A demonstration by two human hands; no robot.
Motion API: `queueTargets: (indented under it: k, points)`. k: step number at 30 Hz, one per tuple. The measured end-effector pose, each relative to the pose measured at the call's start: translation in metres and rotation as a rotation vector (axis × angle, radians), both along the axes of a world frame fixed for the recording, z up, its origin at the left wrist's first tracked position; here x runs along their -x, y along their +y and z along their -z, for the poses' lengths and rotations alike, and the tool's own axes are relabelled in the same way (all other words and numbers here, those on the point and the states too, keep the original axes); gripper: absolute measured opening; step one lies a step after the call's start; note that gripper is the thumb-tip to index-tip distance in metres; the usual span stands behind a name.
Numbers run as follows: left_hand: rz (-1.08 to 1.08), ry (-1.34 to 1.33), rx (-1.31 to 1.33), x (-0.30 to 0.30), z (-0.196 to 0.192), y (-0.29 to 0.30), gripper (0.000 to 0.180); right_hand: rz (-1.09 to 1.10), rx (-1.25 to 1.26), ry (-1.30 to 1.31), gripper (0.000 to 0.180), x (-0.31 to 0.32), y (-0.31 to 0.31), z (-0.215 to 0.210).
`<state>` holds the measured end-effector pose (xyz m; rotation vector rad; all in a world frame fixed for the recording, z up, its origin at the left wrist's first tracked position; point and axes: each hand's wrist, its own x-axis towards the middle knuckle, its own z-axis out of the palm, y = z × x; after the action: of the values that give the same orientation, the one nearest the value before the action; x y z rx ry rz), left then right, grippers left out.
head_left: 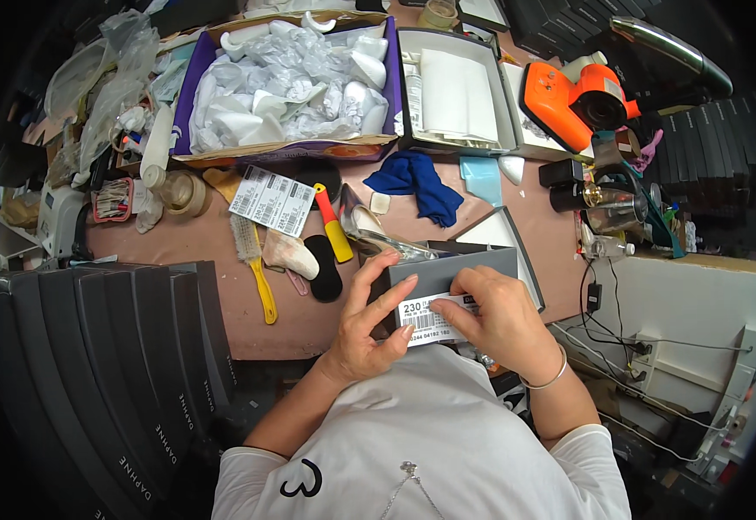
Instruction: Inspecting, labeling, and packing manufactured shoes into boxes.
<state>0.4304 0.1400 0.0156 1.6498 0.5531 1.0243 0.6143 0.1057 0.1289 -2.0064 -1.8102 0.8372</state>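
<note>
Right in front of the person's chest, both hands were pressed on a grey box (447, 273). The left hand (369, 325) lay flat on the box's near end, its fingers (395, 295) spread over a white label (434, 316). The right hand (499, 316) pushed down on the other side of the label with bent fingers. The hands were close together, with the label between them. It looked like the label was being stuck on and rubbed smooth. The next move would need a firm wipe across so no edge lifts. Just past the hands lay a shoe (378, 236) and a blue cloth (417, 184). To the left of the left hand lay a brush (255, 260).
</note>
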Motion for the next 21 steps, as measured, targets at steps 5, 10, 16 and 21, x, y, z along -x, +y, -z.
queueTargets:
  k: [5, 10, 16, 21]
  points:
    - [0.017, 0.012, 0.039, -0.001, 0.001, -0.004, 0.052, -0.102, 0.028, -0.304, 0.037, 0.002, -0.002, -0.008]
    - [0.017, 0.028, 0.065, -0.003, 0.006, -0.005, 0.054, -0.095, -0.015, -0.422, 0.039, -0.002, -0.01, -0.021]
    - [-0.04, -0.022, 0.077, 0.0, 0.005, -0.012, 0.053, 0.264, -0.328, -0.429, 0.051, -0.044, -0.041, -0.04]
    - [-0.008, -0.031, 0.04, -0.007, 0.008, -0.014, 0.054, -0.293, -0.415, -0.339, 0.07, 0.001, -0.081, 0.017]
